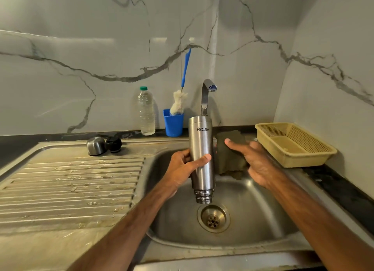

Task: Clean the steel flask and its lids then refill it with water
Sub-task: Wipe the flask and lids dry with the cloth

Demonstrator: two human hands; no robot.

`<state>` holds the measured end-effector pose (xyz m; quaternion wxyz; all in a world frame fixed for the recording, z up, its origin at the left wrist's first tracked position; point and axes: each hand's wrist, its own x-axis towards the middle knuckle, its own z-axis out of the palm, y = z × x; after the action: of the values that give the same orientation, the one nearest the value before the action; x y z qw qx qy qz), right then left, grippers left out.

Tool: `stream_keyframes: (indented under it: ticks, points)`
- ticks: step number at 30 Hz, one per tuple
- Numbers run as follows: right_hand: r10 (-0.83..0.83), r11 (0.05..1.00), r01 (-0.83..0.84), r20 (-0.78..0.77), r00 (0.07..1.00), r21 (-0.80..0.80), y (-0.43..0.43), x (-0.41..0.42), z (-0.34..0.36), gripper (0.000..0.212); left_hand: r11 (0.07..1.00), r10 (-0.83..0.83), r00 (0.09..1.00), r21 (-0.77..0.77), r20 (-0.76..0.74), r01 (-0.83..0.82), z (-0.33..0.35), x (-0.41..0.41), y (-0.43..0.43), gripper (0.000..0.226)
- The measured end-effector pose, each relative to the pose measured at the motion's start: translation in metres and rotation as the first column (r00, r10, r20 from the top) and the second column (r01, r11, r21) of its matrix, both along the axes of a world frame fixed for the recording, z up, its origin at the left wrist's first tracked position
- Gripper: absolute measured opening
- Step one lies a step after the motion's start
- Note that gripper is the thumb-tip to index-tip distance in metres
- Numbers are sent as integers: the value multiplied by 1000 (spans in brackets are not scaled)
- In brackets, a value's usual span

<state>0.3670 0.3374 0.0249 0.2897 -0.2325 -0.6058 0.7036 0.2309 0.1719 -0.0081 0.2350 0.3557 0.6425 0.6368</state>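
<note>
Flask (201, 153) upside down over the sink (263, 220), job about half done.
The left hand (186, 165) has its grip clamped round the flask, up in the air above the sink. The flask's long side runs up and down. Its open mouth points down at the drain (213, 218), and its bottom points up near the tap (207, 92). The right hand (257, 161) has its grip closed on a green cloth (228, 155) just beside the flask. The steel cap (96, 146) and black lid (114, 144) sit on the ribbed board, well apart. No water runs. I think the lids and the refill are left to do.
</note>
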Motion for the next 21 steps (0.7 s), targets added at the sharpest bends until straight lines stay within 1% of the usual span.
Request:
stream_keyframes:
  ticks: [1, 3, 5, 8, 10, 12, 14, 15, 17, 18, 19, 20, 21]
  points:
    - [-37, 997, 37, 7, 999, 62, 2, -3, -3, 47, 1000, -13, 1000, -15, -5, 13, -1, 0, 0, 66]
    - [-114, 971, 109, 11, 993, 211, 5, -6, -5, 42, 998, -43, 999, -35, -5, 43, -3, 0, 1, 71]
    - [-171, 917, 146, 35, 985, 371, 5, -8, 0, 44, 996, -73, 997, -57, -8, 72, -4, 1, 2, 69]
    - [-242, 765, 135, 87, 966, 629, -8, -9, 7, 54, 991, -113, 994, -66, -4, 113, -3, 7, 4, 59]
    - [-250, 653, 100, 89, 964, 750, -21, -9, 7, 57, 990, -128, 991, -53, 29, 130, -1, 12, 6, 54]
    - [-251, 572, 104, 53, 967, 814, -29, -12, 4, 61, 989, -137, 986, -40, 94, 142, 0, 16, 9, 50]
    - [-193, 518, 84, 21, 981, 851, -37, -14, 2, 67, 989, -140, 976, -18, 168, 145, 1, 17, 10, 48]
    - [-155, 473, 50, 27, 988, 880, -41, -15, -1, 70, 990, -137, 970, -3, 199, 141, 1, 16, 11, 46]
    - [-96, 372, -68, 111, 989, 926, -48, -17, -5, 73, 993, -116, 963, 22, 244, 115, 4, 12, 10, 43]
    - [-72, 341, -121, 154, 985, 932, -47, -17, -7, 74, 994, -108, 962, 26, 249, 104, 4, 9, 9, 43]
    - [-49, 325, -155, 180, 982, 933, -42, -18, -6, 75, 995, -103, 965, 23, 242, 100, 5, 7, 8, 44]
    - [-33, 334, -162, 184, 982, 928, -35, -18, -4, 77, 995, -102, 968, 10, 228, 103, 5, 5, 8, 45]
    - [-26, 374, -143, 165, 986, 917, -29, -18, -1, 76, 994, -105, 971, -13, 214, 111, 4, 5, 8, 48]
